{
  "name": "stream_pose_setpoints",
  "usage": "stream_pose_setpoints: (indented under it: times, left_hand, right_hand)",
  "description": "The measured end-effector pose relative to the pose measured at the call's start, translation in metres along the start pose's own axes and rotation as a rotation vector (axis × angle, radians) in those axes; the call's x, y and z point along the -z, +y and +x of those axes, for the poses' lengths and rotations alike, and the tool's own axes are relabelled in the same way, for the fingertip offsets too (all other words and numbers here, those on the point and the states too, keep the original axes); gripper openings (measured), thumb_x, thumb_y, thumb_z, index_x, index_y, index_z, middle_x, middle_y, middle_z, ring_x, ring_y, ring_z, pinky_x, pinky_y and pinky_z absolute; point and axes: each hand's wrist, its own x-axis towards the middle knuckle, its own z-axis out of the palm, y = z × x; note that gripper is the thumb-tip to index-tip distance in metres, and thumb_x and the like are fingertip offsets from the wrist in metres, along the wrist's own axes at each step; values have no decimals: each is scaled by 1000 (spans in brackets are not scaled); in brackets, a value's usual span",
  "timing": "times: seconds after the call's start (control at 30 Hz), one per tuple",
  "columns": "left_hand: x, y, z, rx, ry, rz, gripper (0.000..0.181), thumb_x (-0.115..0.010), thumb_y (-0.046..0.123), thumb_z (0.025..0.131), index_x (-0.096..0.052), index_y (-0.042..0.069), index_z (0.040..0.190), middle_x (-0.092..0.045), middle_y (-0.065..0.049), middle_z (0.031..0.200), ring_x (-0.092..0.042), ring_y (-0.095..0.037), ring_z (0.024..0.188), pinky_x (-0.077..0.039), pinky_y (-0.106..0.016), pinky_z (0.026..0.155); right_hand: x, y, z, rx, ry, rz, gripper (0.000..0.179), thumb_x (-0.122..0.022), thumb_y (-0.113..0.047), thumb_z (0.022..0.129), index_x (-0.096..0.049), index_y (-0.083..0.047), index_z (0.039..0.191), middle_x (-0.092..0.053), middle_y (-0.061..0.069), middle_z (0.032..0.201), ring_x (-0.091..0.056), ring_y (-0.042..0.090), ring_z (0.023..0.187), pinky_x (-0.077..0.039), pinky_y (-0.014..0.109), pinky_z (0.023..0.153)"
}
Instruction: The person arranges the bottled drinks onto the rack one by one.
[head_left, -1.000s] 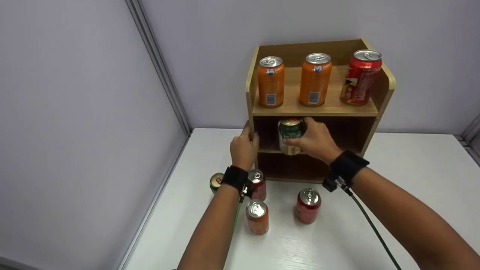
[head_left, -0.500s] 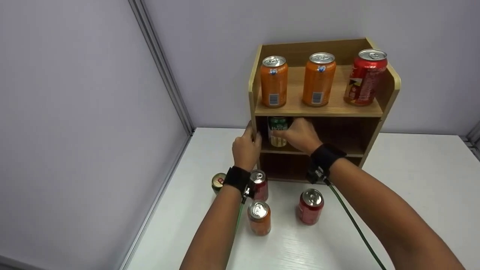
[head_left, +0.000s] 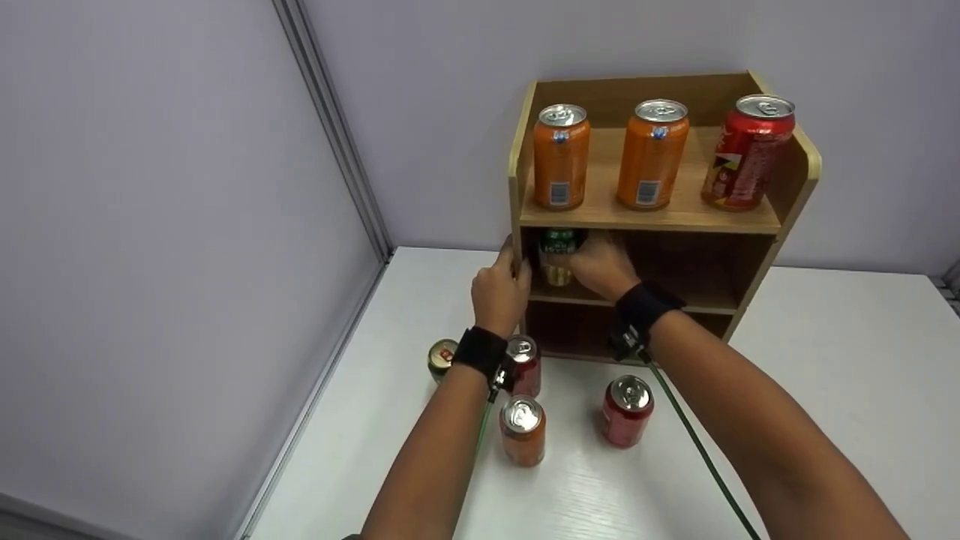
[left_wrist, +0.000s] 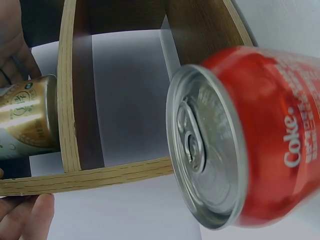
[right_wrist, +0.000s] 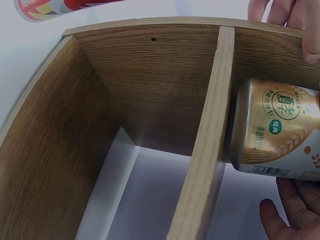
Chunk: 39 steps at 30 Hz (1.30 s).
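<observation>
My right hand (head_left: pixel 606 266) reaches into the middle compartment of a small wooden shelf (head_left: pixel 651 220) and holds a green-and-gold drink can (head_left: pixel 558 242). The can is upright near the compartment's left side. In the right wrist view the can's (right_wrist: pixel 277 125) base is at the shelf board, with fingers (right_wrist: pixel 295 212) along its far side. My left hand (head_left: pixel 501 296) grips the shelf's left side panel, fingers outside and thumb at the front edge. In the left wrist view the same can (left_wrist: pixel 30 117) is partly cut off by the frame edge.
On the top tier stand two orange cans (head_left: pixel 561 161) (head_left: pixel 652 157) and a red can (head_left: pixel 750 157). On the white table (head_left: pixel 840 390) are a green can (head_left: pixel 441 356), a red can (head_left: pixel 525 367) by my left wrist, an orange can (head_left: pixel 523 435) and another red can (head_left: pixel 627 412).
My right hand has moved left and deeper into the middle compartment with the green-and-gold can. My left hand stays on the side panel. The head view has shifted slightly.
</observation>
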Motion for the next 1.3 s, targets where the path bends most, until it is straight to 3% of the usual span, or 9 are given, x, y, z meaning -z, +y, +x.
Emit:
stream_pose_setpoints:
  times: [0.17, 0.27, 0.47, 0.83, 1.03, 1.2, 1.3]
  left_hand:
    - [1, 1, 0, 0, -1, 2, 23, -62, 21, 95, -66, 6, 111, -61, -4, 61, -51, -13, 48, -43, -34, 46]
    - [2, 1, 0, 1, 2, 4, 28, -63, 21, 95, -65, 6, 118, -63, -5, 62, -53, -14, 49, -45, -35, 47]
    - [1, 2, 1, 7, -3, 6, 31, -62, 22, 95, -64, 8, 123, -67, -6, 67, -57, -15, 51, -46, -35, 48]
    - [2, 0, 0, 1, 0, -5, 33, -62, 21, 95, -63, 7, 125, -68, -8, 70, -58, -17, 53, -47, -37, 50]
    - [2, 0, 0, 3, 6, -5, 29, -63, 22, 95, -65, 6, 119, -63, -5, 63, -55, -17, 51, -45, -37, 49]
    - [3, 1, -1, 2, -7, -4, 23, -61, 22, 96, -65, 6, 113, -58, -4, 59, -52, -16, 48, -43, -37, 47]
    - [3, 2, 0, 9, -19, 0, 30, -60, 22, 96, -63, 7, 123, -60, -5, 60, -52, -16, 49, -43, -36, 47]
  right_hand:
    - [0, 2, 1, -130, -47, -19, 106, -71, -63, 76, -28, 0, 149, -43, 21, 141, -45, 37, 122, -36, 51, 100]
    - [-1, 2, 2, -116, -41, 4, 111, -72, -62, 76, -17, -5, 154, -35, 20, 149, -38, 37, 130, -32, 51, 104]
    - [-2, 4, 1, -108, -31, 17, 110, -73, -63, 75, -21, -3, 152, -39, 21, 145, -41, 38, 128, -33, 53, 102]
    - [-1, 7, -4, -10, -11, 45, 96, -78, -55, 75, -33, -11, 148, -51, 14, 133, -51, 32, 118, -40, 50, 97]
    - [8, 8, -16, 45, 34, -35, 92, -79, -54, 74, -42, -6, 143, -57, 17, 126, -55, 33, 111, -44, 49, 92]
    - [16, 12, -31, 124, 56, -83, 91, -82, -51, 73, -43, -4, 141, -55, 17, 129, -54, 33, 113, -43, 49, 92]
    - [20, 17, -42, 188, 59, -110, 94, -81, -52, 73, -41, -6, 143, -53, 14, 131, -52, 32, 116, -42, 49, 94]
